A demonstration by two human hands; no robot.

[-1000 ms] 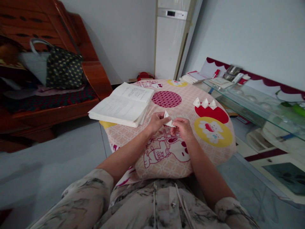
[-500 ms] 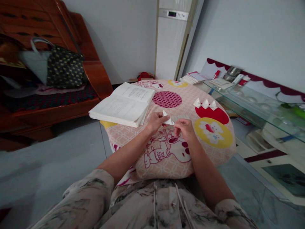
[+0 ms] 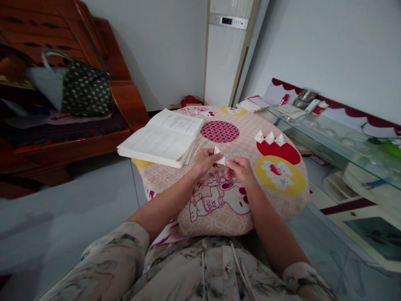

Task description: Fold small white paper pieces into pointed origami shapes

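A small folded piece of white paper [image 3: 217, 151] with some print is pinched by my left hand [image 3: 203, 161], its pointed tip standing above the thumb. My right hand [image 3: 239, 168] is closed on the paper's right corner, thumb and forefinger together. Both hands are above the patterned tablecloth [image 3: 200, 192]. To the right, three folded white paper pieces [image 3: 271, 137] with pointed tops stand in a row on the cloth. An open book [image 3: 166, 136] with printed pages lies on the table left of my hands.
A glass-topped stand [image 3: 332, 144] with cups and small items adjoins the table at right. A stack of papers [image 3: 253, 103] sits at the far edge. Left is a wooden bench [image 3: 125, 100] with bags [image 3: 86, 85]. A tall white cabinet unit [image 3: 224, 62] stands behind.
My right hand has moved slightly left, closer to my left hand. The paper's right corner is now more covered by the right fingers. My left hand keeps its hold.
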